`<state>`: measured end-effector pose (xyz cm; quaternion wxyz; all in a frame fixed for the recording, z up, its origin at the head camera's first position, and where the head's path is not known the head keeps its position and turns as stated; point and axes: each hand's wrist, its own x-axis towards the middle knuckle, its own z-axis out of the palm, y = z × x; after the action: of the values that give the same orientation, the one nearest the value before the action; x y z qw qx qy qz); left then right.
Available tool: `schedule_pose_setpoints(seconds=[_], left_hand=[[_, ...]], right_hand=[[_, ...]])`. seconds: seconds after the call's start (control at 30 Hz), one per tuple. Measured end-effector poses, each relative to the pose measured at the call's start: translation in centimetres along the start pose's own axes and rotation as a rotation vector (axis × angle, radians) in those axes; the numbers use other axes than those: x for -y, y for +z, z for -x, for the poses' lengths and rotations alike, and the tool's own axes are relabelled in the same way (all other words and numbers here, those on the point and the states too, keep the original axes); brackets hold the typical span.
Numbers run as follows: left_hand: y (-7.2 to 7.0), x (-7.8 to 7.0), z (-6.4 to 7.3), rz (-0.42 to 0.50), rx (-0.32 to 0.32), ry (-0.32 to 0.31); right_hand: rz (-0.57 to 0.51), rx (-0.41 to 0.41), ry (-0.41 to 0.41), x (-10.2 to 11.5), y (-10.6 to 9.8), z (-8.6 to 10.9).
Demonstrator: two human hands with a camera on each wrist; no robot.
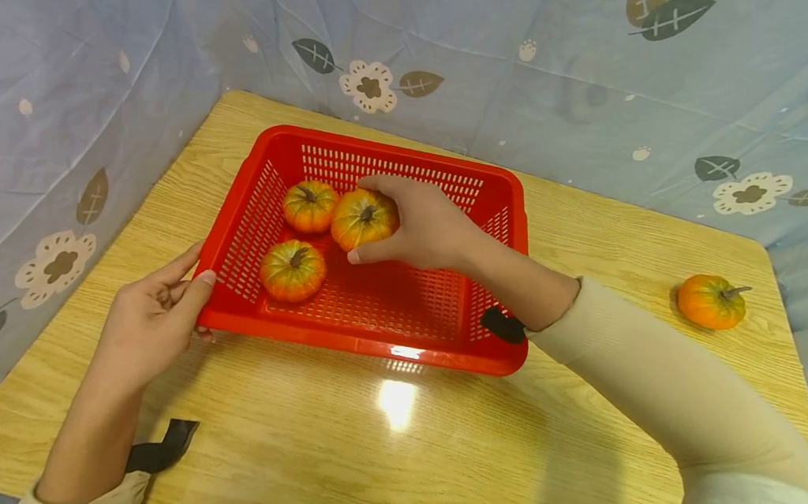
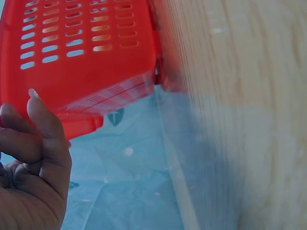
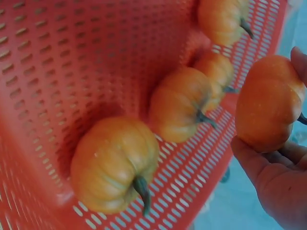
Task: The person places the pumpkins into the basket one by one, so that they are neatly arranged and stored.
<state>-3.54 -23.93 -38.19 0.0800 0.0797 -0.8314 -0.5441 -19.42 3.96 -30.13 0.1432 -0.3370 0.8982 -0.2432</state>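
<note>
My left hand [image 1: 152, 319] grips the left rim of a red plastic basket [image 1: 361, 347], its thumb over the edge. The basket's slotted side wall [image 2: 76, 72] shows beside the fingers in the left wrist view. Inside the basket my right hand [image 1: 420, 222] holds a small orange pumpkin [image 1: 357, 218] between thumb and fingers. To its left are a pumpkin [image 1: 310, 207] near the back corner and another pumpkin [image 1: 292, 272] nearer the front. The right wrist view shows the held pumpkin [image 3: 266, 105] above several others, the closest a large-looking pumpkin [image 3: 115, 165] with a dark stem.
One more pumpkin [image 1: 712, 301] lies on the wooden table [image 1: 474, 447], right of the basket. A blue-grey patterned cloth [image 1: 503, 78] hangs behind the table and along its sides. Black straps are around both wrists.
</note>
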Motion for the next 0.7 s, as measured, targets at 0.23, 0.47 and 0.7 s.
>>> schedule_pose_setpoints(seconds=[0.23, 0.47, 0.7], left_hand=[[0.0, -0.1, 0.0, -0.004, 0.000, -0.001], [0.1, -0.1, 0.0, 0.004, 0.001, 0.008], [0.0, 0.0, 0.0, 0.007, 0.002, 0.008]], right_hand=[[0.041, 0.105, -0.027, 0.0, 1.9, -0.8], [0.062, 0.156, -0.015, 0.0, 3.0, -0.9], [0.066, 0.194, -0.031, 0.2, 3.4, -0.7]])
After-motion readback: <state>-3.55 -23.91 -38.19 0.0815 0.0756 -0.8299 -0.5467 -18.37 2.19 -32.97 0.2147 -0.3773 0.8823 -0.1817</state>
